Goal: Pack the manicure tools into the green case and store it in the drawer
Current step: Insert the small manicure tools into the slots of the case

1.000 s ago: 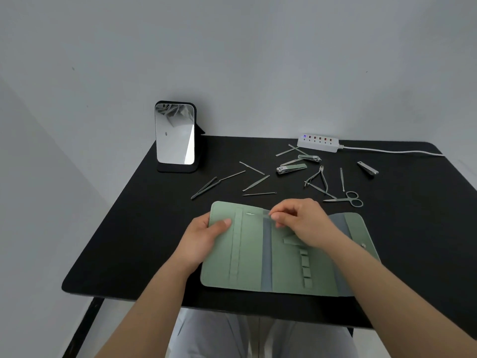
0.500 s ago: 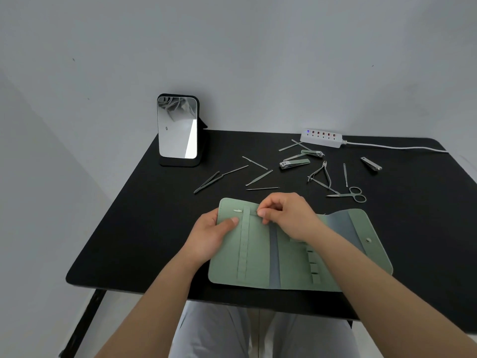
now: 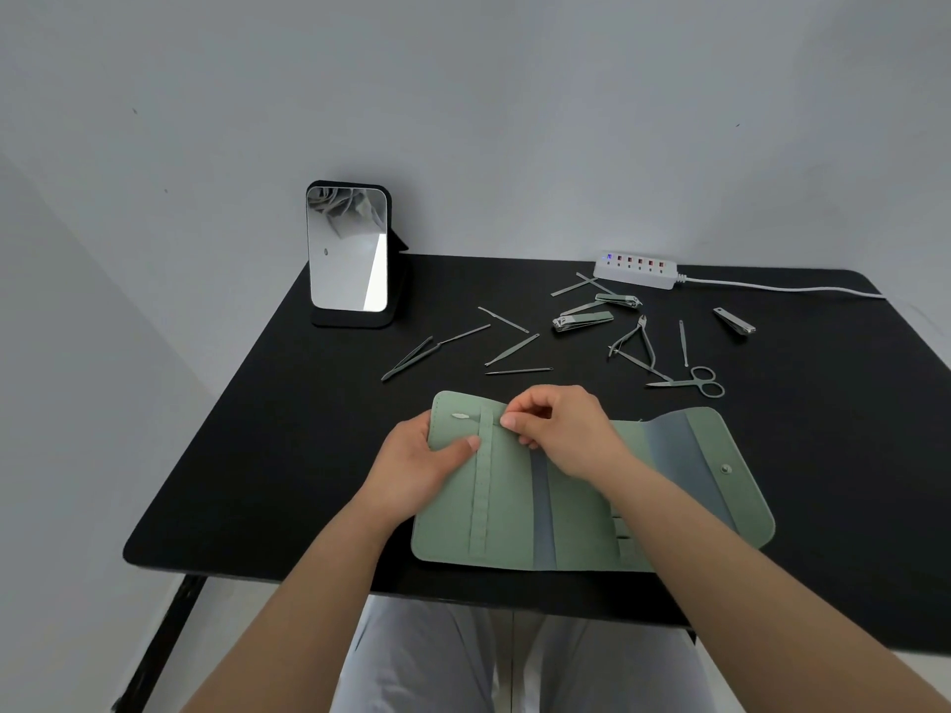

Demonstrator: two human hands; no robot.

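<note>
The green case lies unfolded on the black table, its snap flap to the right. My left hand pins the case's left edge with the thumb on top. My right hand pinches a thin metal tool at the case's top; the tool passes under the vertical elastic strip and its flat tip shows left of the strip. Loose tools lie behind the case: tweezers, thin picks, nail clippers, cuticle nippers, scissors, another clipper.
A standing mirror is at the table's back left. A white power strip with its cable runs along the back right edge. Walls close in behind and to the left. My legs show under the table's front edge.
My right hand has slid the thin tool leftward under the elastic strip, so its tip now sticks out on the strip's left side. The left hand has stayed on the case's edge.
</note>
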